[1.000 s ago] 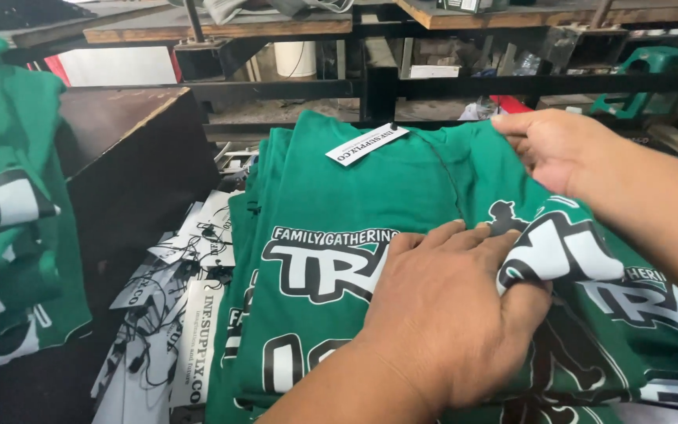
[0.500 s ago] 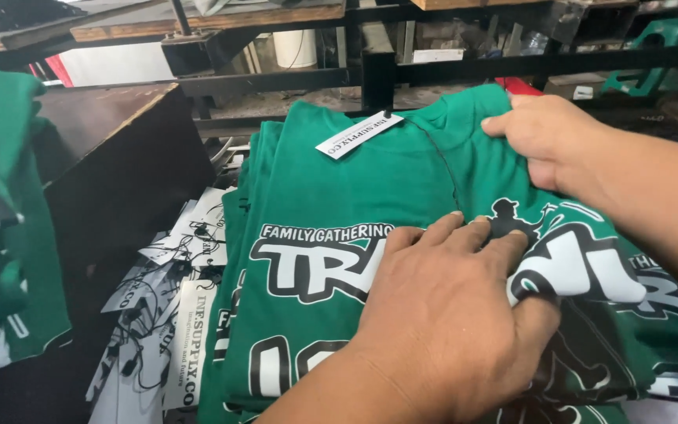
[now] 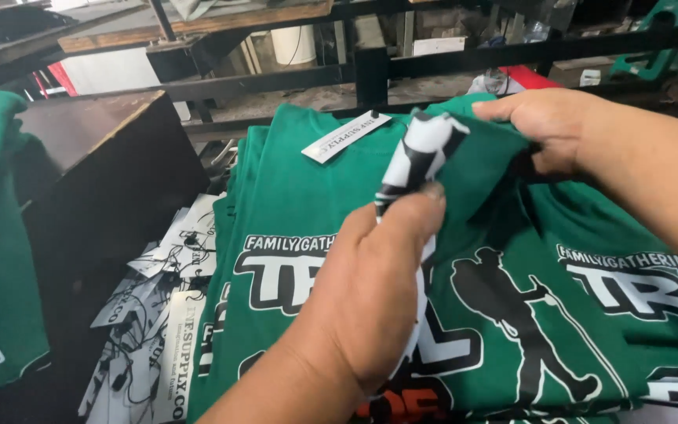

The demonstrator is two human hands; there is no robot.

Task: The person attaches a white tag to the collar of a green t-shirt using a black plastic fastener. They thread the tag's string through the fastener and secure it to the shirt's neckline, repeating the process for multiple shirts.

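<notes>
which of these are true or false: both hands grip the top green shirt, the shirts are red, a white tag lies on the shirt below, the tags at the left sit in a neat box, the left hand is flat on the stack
1. Both hands grip the top green shirt. True: the left hand and the right hand each pinch its cloth.
2. The shirts are red. False: the stack of shirts is green with white and black print.
3. A white tag lies on the shirt below. True.
4. The tags at the left sit in a neat box. False: the loose tags lie in a scattered heap beside the stack.
5. The left hand is flat on the stack. False: it is raised, lifting a fold of printed cloth.
</notes>
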